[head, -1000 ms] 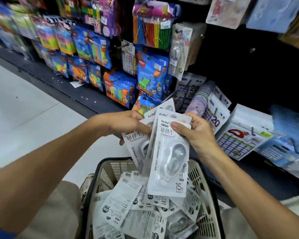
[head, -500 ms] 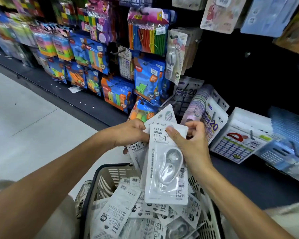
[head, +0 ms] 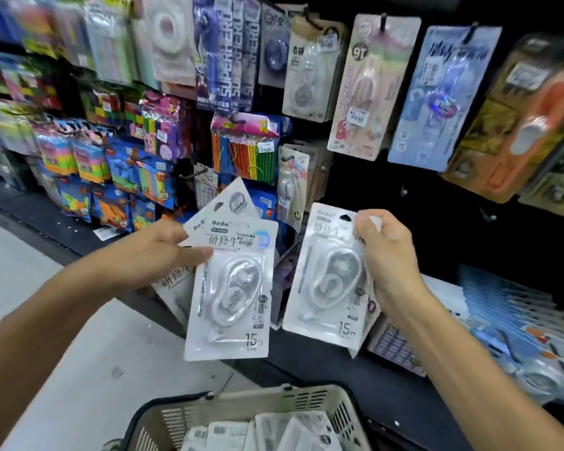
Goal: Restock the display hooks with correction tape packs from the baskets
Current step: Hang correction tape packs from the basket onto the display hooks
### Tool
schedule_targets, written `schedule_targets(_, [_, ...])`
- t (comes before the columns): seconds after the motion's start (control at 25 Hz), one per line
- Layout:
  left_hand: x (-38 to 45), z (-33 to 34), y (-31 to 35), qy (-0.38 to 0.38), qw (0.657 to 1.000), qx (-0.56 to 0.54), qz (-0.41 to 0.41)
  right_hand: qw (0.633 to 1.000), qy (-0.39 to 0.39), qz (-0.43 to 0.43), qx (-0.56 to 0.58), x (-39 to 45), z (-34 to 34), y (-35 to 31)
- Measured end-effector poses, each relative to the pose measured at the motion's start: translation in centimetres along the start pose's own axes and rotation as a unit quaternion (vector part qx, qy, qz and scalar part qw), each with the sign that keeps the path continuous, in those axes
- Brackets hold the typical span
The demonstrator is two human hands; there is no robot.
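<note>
A single pack (head: 331,278) has just been peeled off the stack (head: 228,288): the right hand (head: 388,265) now pinches it alone by its top corner, centre-right of frame, while the left hand (head: 157,255) grips the remaining packs at centre. Both have risen above the basket (head: 241,415) at bottom, so hanging on an empty hook (head: 404,192) looks next.

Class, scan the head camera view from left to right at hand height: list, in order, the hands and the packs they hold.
left hand → fanned stack of correction tape packs it grips → single correction tape pack → right hand pinching that pack's top corner.
</note>
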State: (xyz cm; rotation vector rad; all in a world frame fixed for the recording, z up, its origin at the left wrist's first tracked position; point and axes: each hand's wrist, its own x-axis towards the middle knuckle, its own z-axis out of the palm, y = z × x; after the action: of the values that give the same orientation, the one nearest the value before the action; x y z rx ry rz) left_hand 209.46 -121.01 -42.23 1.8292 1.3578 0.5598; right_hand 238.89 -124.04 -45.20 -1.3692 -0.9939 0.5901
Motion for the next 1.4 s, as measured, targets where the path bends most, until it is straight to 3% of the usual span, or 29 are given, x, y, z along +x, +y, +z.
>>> schedule_targets(0.16, [0.7,-0.4,0.7,0.005,0.999,0.053,0.01,0.992,0.03,-0.071,-0.095,6.4,3.8,-3.0])
schedule_targets(0.36, [1.5,-0.1,0.2,-0.019,0.992,0.123,0.029,0.954,0.131,-0.039,-0.268,10.0,6.0,-2.0])
schedule_targets(0.48, [1.6,-0.5,0.5,-0.037,0.998,0.048,0.03,0.95,0.147,0.005,-0.277,9.5,5.7,-1.6])
schedule_targets(0.56, [1.4,-0.5,0.9,-0.044,0.998,-0.022,0.035,0.957,0.132,-0.031,-0.258,6.8,5.1,-0.4])
schedule_targets(0.64, [1.4,-0.4,1.2,-0.034,0.996,-0.068,0.035,0.982,0.03,-0.11,-0.147,2.4,4.1,0.9])
schedule_targets(0.68, [1.5,-0.2,1.2,-0.021,0.995,-0.091,0.037,0.99,-0.066,-0.105,-0.07,0.3,3.7,1.3])
schedule_targets(0.76, [1.8,0.6,1.2,0.002,0.988,-0.143,0.052,0.962,-0.27,-0.032,0.027,-2.5,2.9,2.2])
schedule_targets(0.84, [1.7,1.6,1.3,0.012,0.984,-0.167,0.065,0.938,-0.346,-0.005,0.005,-3.2,2.9,3.2])
schedule_targets(0.92, [1.5,2.0,1.3,0.012,0.986,-0.156,0.063,0.95,-0.307,0.009,0.054,-2.8,2.9,3.5])
schedule_targets(1.04, [1.5,0.9,1.0,0.043,0.983,-0.175,0.017,0.97,-0.19,0.057,0.144,-1.0,1.9,2.6])
schedule_targets(1.28, [1.9,0.5,0.7,0.074,0.986,-0.145,0.021,0.998,-0.022,0.052,0.008,1.8,2.2,2.1])
schedule_targets(1.4, [1.9,0.2,0.6,0.073,0.988,-0.131,0.025,0.992,-0.002,0.122,-0.009,1.5,3.0,2.3])
